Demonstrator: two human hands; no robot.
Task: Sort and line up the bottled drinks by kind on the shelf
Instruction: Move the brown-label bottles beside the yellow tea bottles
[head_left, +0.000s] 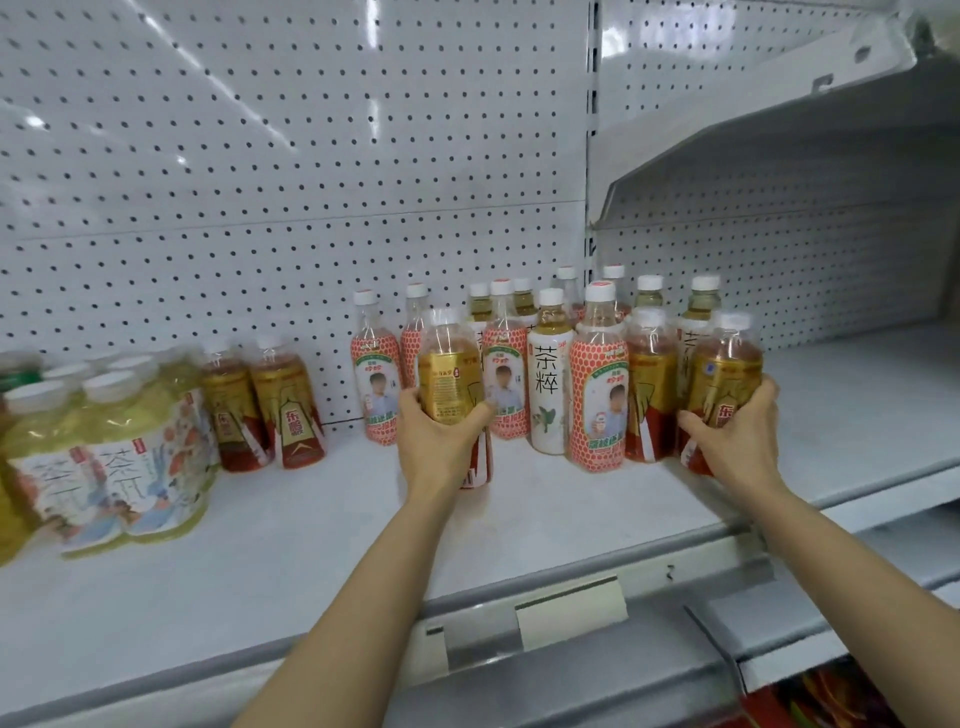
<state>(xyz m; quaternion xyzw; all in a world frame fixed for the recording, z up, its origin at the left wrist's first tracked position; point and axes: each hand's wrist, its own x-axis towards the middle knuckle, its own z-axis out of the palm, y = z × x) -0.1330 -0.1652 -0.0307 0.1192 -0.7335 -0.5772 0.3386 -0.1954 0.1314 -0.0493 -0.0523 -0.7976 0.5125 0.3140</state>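
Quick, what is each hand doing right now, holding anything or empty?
Left hand: grips a gold-and-red labelled plastic bottle.
Right hand: grips another gold-and-red labelled bottle at the cluster's right end.

I count 5 gold-and-red bottles (652, 384) on the shelf (571, 525): 2 side by side toward its left end, 1 in each of my 2 hands (441, 441), and 1 more in the cluster toward the right. Red-dotted bottles (597, 400): I make out at least 4, though more may hide behind. White-labelled tea bottles (549, 384): 1 stands clear in front, with several partly hidden caps behind it that I cannot count surely. At the shelf's left end, 2 shrink-wrapped multipacks (109, 441) of pale tea.
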